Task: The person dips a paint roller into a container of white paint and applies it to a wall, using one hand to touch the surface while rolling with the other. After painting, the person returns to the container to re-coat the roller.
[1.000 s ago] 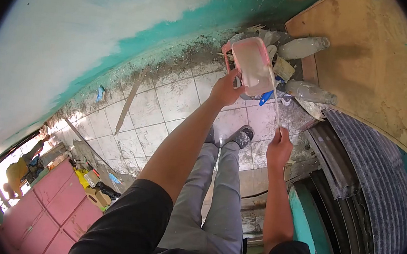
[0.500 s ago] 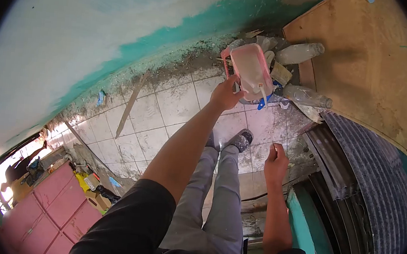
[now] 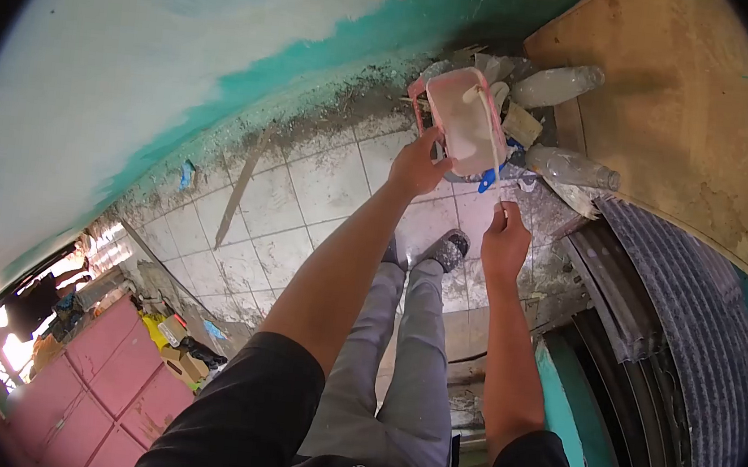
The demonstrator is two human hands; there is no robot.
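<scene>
My left hand (image 3: 420, 161) grips the near left rim of a pink plastic tub (image 3: 435, 91), with pale, whitish contents inside. A thin whitish strip (image 3: 491, 123) runs along the tub's right side and sticks out past its near edge. Beside that edge, a blue object (image 3: 488, 181) shows. My right hand (image 3: 507, 237) is closed, fingertips pinched together, just below the tub's near right corner and apart from it. Something small and pale may sit at those fingertips, but I cannot make it out.
Clear bottles (image 3: 557, 85) and debris lie beyond and right of the tub, near a wooden panel (image 3: 692, 111). Corrugated sheets (image 3: 698, 328) stand at the right. A wooden strip (image 3: 239, 192) lies on dirty floor tiles (image 3: 274, 204). Pink tiled surface (image 3: 114, 366) at lower left.
My right hand has risen toward the tub, its fingers pinched. The whitish strip now lies along the tub's right side, where only a short piece showed near the corner before.
</scene>
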